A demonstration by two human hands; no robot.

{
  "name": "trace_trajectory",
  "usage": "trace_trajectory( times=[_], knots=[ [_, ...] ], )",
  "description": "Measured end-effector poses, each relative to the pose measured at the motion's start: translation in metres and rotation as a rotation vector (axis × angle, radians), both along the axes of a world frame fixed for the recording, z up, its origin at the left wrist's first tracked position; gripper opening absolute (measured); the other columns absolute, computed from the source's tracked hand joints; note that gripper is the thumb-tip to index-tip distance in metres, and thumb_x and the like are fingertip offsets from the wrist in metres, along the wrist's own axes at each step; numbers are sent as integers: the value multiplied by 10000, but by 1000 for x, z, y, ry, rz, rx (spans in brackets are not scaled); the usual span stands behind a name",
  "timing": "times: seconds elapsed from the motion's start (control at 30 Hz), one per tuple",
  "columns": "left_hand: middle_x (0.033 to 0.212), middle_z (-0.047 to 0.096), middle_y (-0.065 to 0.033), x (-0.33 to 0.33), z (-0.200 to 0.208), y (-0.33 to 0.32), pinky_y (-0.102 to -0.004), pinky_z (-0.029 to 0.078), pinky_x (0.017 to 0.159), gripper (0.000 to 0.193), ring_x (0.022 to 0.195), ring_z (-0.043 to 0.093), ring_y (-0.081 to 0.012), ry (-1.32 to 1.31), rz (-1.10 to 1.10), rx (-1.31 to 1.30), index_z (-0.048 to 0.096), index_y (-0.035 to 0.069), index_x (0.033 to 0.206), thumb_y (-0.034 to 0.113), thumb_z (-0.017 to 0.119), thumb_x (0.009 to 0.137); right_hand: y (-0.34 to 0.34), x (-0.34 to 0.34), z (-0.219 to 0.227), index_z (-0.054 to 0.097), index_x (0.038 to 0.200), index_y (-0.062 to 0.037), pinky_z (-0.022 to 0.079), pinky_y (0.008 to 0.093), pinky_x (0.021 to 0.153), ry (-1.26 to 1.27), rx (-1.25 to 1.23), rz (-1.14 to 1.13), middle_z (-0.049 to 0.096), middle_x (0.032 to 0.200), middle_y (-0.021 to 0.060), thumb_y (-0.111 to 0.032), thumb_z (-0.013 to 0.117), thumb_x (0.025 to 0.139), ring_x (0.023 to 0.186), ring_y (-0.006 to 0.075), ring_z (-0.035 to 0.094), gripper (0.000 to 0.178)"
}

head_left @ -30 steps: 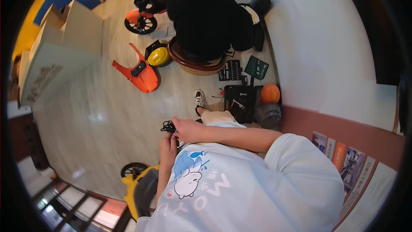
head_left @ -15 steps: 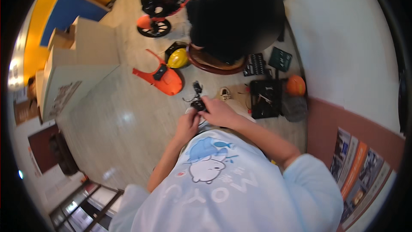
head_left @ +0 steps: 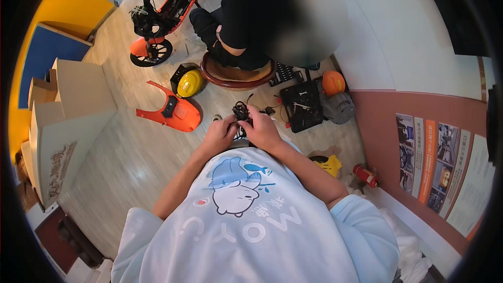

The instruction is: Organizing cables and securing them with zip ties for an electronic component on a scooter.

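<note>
A black cable [head_left: 240,110], looped into a loose bundle, is held up in front of my lap. My left hand [head_left: 222,130] pinches it from the left, fingers curled. On the other side my right hand [head_left: 260,129] has its thumb and fingers closed on the same bundle. One loose cable end rises above the coil, and more loops hang below between the hands. Just right of the bundle is a small black piece [head_left: 268,110]; whether it hangs from the cable, I cannot tell. My hands hide part of the coil.
An orange scooter panel [head_left: 178,113] and yellow helmet [head_left: 189,83] lie ahead left. A person in black [head_left: 246,21] sits on a wooden-rimmed seat [head_left: 230,79] near an orange scooter [head_left: 153,47]. Right are a black tool case [head_left: 301,106], grey container [head_left: 339,109] and fire extinguisher [head_left: 365,175].
The view has shifted, bringing the extinguisher and a yellow item at right into sight. My hands still grip the black cable, which now shows as a more gathered coil.
</note>
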State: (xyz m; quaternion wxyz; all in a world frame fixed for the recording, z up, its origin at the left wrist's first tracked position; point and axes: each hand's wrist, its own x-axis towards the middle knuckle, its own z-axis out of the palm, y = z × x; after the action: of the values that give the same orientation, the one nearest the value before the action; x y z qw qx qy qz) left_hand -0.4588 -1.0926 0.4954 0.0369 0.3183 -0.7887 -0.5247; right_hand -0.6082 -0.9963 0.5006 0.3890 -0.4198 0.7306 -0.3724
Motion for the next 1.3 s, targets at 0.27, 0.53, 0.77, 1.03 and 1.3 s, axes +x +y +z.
trace_trajectory(
  times=[0.27, 0.53, 0.77, 1.03, 1.3],
  knots=[
    [746, 604, -178, 53, 41, -28, -396, 475, 643, 134, 687, 602, -335, 203, -53, 112, 560, -15, 945, 104, 508, 914, -16, 58, 44, 535, 1195, 13, 534, 414, 696, -13, -17, -68, 698, 894, 194, -107, 664, 860, 834, 359, 689, 378],
    [647, 518, -92, 103, 86, -63, -320, 412, 545, 107, 564, 485, -171, 340, -205, 234, 560, -19, 897, 62, 491, 903, -31, 109, 97, 521, 1212, 56, 523, 278, 743, -229, -120, -105, 705, 976, 152, -50, 620, 914, 864, 163, 684, 331],
    [657, 524, -164, 123, 111, -66, -364, 437, 566, 152, 565, 518, -284, 371, -224, 231, 596, -22, 945, 59, 496, 864, -31, 130, 125, 496, 1268, 42, 515, 263, 750, -216, -155, -84, 695, 991, 134, -62, 612, 929, 850, 133, 657, 373],
    [670, 502, -109, 125, 113, -34, -327, 413, 564, 130, 586, 449, -187, 414, -172, 215, 567, -21, 938, 50, 480, 873, -13, 121, 140, 454, 1316, 40, 520, 278, 762, -238, -150, 9, 688, 979, 132, -26, 605, 915, 845, 140, 656, 434],
    [716, 602, -234, 112, 110, 0, -479, 482, 635, 150, 696, 608, -436, 409, -144, 33, 583, -7, 914, 133, 542, 882, 17, 98, 144, 333, 1400, 65, 527, 294, 762, -50, 48, 137, 670, 908, 139, -42, 646, 864, 844, 160, 669, 630]
  ],
)
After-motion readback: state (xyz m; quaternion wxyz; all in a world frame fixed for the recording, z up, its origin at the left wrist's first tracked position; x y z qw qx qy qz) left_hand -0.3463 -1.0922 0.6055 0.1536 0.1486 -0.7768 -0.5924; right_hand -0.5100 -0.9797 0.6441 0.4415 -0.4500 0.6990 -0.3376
